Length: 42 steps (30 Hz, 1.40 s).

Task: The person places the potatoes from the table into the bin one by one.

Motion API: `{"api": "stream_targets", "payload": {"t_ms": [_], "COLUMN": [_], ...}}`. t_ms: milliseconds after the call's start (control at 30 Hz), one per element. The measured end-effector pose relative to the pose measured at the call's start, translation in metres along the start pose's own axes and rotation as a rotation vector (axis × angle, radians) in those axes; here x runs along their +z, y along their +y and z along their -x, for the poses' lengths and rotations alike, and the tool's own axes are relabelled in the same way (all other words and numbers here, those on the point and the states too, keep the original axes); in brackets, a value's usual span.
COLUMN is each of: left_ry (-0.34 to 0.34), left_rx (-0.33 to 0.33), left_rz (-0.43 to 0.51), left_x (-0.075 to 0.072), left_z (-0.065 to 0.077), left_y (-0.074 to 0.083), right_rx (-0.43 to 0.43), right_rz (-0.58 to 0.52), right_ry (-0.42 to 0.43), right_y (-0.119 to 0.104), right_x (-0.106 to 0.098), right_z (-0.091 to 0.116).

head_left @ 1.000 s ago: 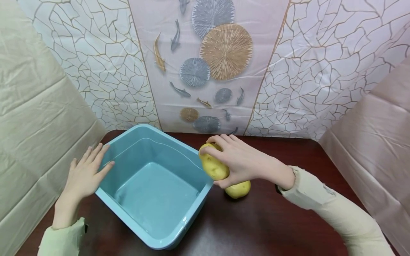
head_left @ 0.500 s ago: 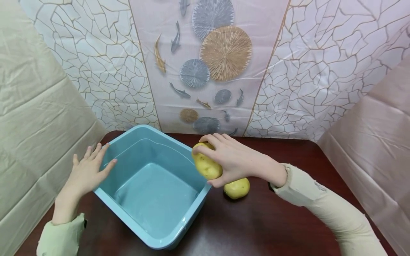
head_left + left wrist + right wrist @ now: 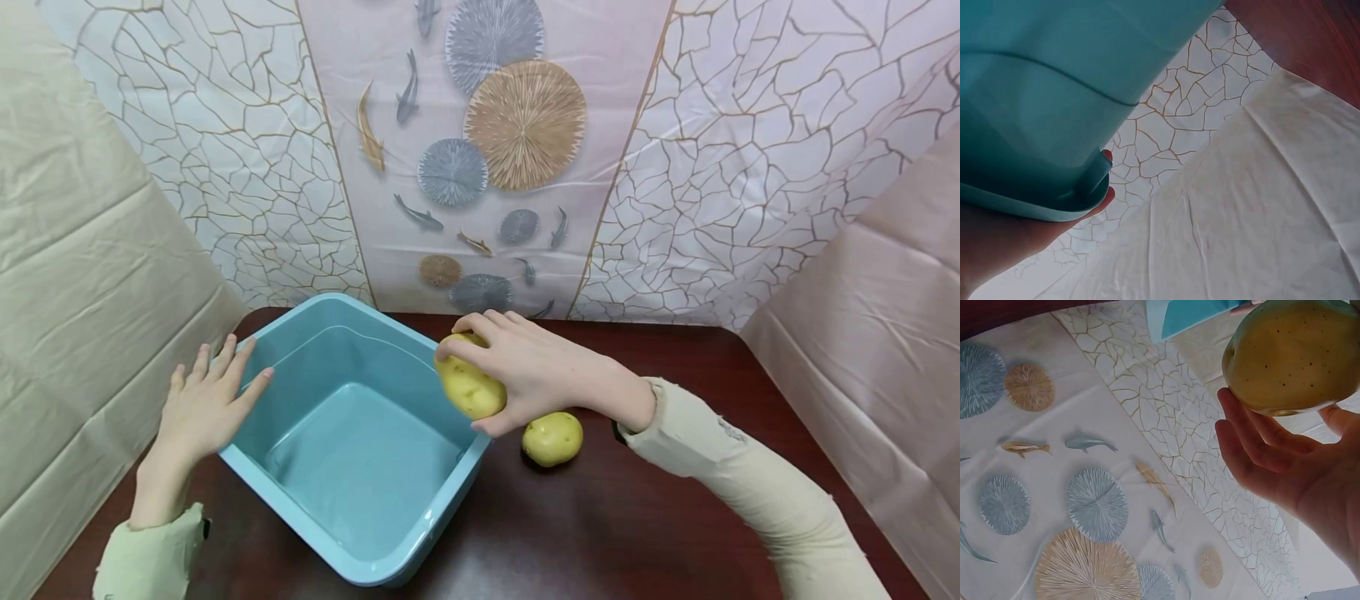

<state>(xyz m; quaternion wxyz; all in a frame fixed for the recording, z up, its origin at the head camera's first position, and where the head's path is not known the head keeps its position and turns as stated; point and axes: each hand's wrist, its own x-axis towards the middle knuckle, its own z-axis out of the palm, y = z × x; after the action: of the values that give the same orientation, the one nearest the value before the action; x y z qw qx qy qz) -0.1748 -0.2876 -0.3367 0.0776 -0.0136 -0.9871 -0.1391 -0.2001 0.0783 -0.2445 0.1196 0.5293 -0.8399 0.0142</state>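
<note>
Your left hand (image 3: 204, 410) splayed, your right hand (image 3: 538, 367) grips a potato (image 3: 472, 387) that could slip if it clips the basin (image 3: 360, 362).

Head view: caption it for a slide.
The right hand holds one potato near a blue tub while another potato rests on the dark table.

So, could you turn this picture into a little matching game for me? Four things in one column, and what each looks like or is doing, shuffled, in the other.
Column one
1. Tub
2. Left hand
3. Right hand
4. Loose potato

Column two
A. Fingers spread at the tub's rim
B. Yellow, lying on the dark table
C. Blue, with an open top
D. Grips the other potato

Right pairs: 1-C, 2-A, 3-D, 4-B
</note>
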Motion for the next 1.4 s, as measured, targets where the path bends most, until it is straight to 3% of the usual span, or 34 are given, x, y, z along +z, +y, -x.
{"api": "stream_targets", "payload": {"t_ms": [433,767,1400], "left_ry": [-0.005,0.003,-0.004], "left_rx": [-0.011,-0.008,-0.015], "left_rz": [-0.003,-0.001,0.006], "left_x": [0.001,0.000,-0.001], "left_z": [0.000,0.002,0.000], "left_y": [0.001,0.002,0.001], "right_rx": [-0.049,-0.119,-0.147], "right_rz": [-0.023,0.005,0.070], "right_ry": [-0.100,-0.121,-0.202], "right_y": [-0.006,-0.012,-0.017], "right_x": [0.008,0.021,0.032], "right_z": [-0.018,-0.030,-0.045]}}
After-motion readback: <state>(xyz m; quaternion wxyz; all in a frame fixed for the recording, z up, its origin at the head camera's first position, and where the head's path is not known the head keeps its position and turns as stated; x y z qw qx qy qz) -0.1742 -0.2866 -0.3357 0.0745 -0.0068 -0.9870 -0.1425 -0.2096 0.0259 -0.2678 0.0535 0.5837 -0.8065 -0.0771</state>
